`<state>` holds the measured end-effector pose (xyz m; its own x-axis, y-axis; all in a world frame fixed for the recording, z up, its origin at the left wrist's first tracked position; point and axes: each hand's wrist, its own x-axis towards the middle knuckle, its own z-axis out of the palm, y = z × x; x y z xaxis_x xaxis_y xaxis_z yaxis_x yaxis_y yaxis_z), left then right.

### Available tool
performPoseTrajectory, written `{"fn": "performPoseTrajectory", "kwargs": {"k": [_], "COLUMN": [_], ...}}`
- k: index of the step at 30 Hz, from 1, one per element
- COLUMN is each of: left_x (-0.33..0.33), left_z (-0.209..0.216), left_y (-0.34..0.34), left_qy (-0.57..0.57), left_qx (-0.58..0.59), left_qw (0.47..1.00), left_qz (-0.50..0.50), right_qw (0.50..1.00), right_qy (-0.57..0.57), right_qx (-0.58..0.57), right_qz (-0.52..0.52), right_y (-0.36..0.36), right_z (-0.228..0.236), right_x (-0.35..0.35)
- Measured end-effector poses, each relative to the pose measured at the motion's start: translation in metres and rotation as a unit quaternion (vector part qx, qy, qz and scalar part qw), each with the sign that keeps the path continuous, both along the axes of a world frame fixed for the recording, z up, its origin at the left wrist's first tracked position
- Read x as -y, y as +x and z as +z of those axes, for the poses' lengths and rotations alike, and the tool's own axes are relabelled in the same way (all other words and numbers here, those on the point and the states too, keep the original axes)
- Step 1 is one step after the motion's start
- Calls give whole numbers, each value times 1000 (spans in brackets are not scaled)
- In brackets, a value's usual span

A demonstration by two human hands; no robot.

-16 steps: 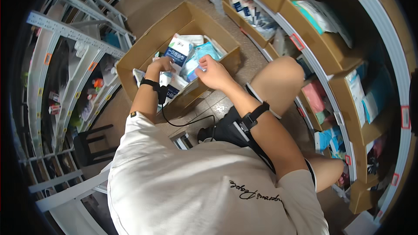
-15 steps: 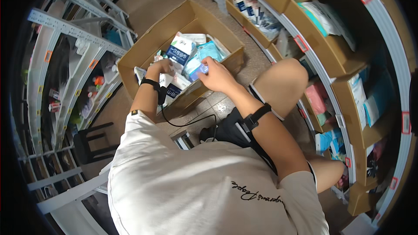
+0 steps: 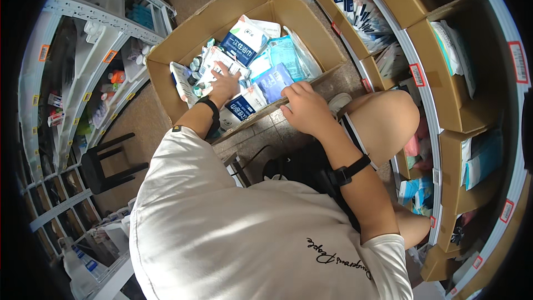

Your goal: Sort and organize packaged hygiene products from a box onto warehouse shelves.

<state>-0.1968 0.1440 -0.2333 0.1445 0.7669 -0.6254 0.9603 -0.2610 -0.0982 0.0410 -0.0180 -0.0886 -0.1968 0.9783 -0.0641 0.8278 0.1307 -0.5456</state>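
Note:
A large open cardboard box (image 3: 191,28) stands in front of me, filled with packaged goods. My left hand (image 3: 224,85) is inside, its fingers spread over a white package (image 3: 216,60). My right hand (image 3: 306,106) has its fingers curled over the box's near rim, at the right. Just inside that rim lies a purple-blue packet (image 3: 273,82). White-and-navy packs are at the far middle (image 3: 245,40) and by the near wall (image 3: 244,104). A light-blue packet (image 3: 284,55) rests near the right wall. Small dark-and-white round items (image 3: 194,65) show left of the white package.
Metal shelving (image 3: 100,66) with bottles and small goods rises on the left. A black stool (image 3: 105,161) stands on the floor beside it. Along the right, shelves hold cardboard bins (image 3: 444,94) of bagged packets. My bent knee (image 3: 388,122) is close to the box's right side.
My left hand has spread its fingers on top of the packages. My right hand has gone from the purple-blue packet to the near rim. The view has shifted, with the box appearing larger.

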Motion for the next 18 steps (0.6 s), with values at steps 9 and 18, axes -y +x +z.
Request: {"fn": "performPoseTrajectory", "kwargs": {"k": [9,18], "left_x": [21,-30], "left_z": [14,-9], "left_y": [85,71], "left_qy": [-69,-140], "left_qx": [129,227], "left_qw": [983,957], "left_qz": [-108,-115], "right_qw": [1000,998], "right_qy": [-1,-48], "right_qx": [-1,-35], "right_qz": [-11,-13], "right_y": [1,8], "right_z": [3,5], "right_x": [5,8]}}
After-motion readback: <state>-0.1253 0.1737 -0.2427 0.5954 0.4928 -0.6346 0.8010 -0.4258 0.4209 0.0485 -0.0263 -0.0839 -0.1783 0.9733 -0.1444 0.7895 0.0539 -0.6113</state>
